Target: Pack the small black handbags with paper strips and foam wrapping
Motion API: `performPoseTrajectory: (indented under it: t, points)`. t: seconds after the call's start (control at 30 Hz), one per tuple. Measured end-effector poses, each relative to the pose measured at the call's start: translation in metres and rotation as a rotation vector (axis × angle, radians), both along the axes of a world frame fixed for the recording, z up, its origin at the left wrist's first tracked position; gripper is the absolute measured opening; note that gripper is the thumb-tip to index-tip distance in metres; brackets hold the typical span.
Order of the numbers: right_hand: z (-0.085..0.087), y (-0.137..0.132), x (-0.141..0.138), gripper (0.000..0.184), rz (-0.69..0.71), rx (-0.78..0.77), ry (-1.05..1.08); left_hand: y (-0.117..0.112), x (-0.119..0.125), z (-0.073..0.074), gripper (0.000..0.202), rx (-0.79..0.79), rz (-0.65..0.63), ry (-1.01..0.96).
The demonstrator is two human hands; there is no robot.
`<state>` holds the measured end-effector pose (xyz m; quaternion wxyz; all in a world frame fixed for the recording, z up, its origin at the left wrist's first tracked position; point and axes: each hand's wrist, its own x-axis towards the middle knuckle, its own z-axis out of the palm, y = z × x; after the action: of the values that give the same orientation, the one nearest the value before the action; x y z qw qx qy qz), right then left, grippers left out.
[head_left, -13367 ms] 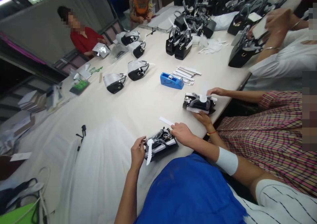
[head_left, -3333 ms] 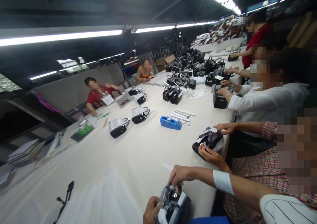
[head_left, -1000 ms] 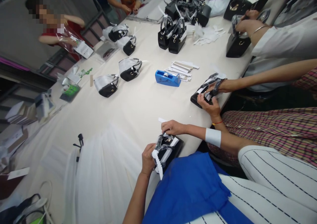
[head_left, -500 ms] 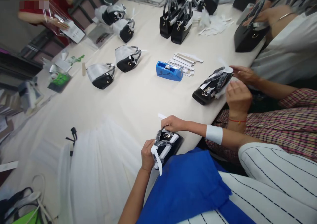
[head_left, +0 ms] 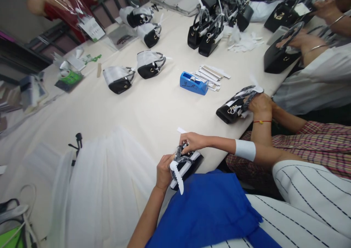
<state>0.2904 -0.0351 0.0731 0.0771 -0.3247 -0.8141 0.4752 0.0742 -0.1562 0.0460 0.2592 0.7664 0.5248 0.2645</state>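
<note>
The left hand (head_left: 163,171) is clamped on the near end of a small black handbag (head_left: 189,164) and the right hand (head_left: 192,142) pinches its wrapped handle; the bag lies at the table (head_left: 153,109) edge, well nearer than the blue tape dispenser (head_left: 193,83). My guess is that the toothed white strip (head_left: 177,172) hanging loose at its end could tear off or snag if tugged. The bag looks glossy black, with white paper bands and a clear-wrapped handle

A long cream bench (head_left: 153,109) runs through the room — people sit along both sides. Beyond its far edge stand a grey wall (head_left: 16,6) and dark metal railings (head_left: 41,52).
</note>
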Motion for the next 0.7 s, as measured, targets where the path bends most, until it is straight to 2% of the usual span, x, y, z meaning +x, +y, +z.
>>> performPoseTrajectory:
  t: [0.1,0.2,0.37,0.5,0.7]
  points:
    - [0.001,-0.004,-0.01,0.029,-0.035,0.109,-0.045,0.0,0.0,0.001,0.029,0.011,0.001,-0.004]
    - [0.004,-0.006,-0.017,0.02,-0.012,0.204,-0.034,-0.001,0.0,0.002,0.034,0.025,0.005,-0.005]
    - [0.008,-0.013,-0.014,0.019,-0.028,0.139,0.101,-0.004,0.005,0.004,0.034,0.033,0.026,-0.01]
    - [0.009,-0.023,-0.003,0.015,-0.037,0.171,0.238,-0.007,0.01,0.006,0.032,0.051,0.063,-0.004]
    - [0.004,-0.028,0.019,0.029,-0.001,0.174,0.289,-0.01,0.012,0.006,0.031,0.088,0.08,-0.003]
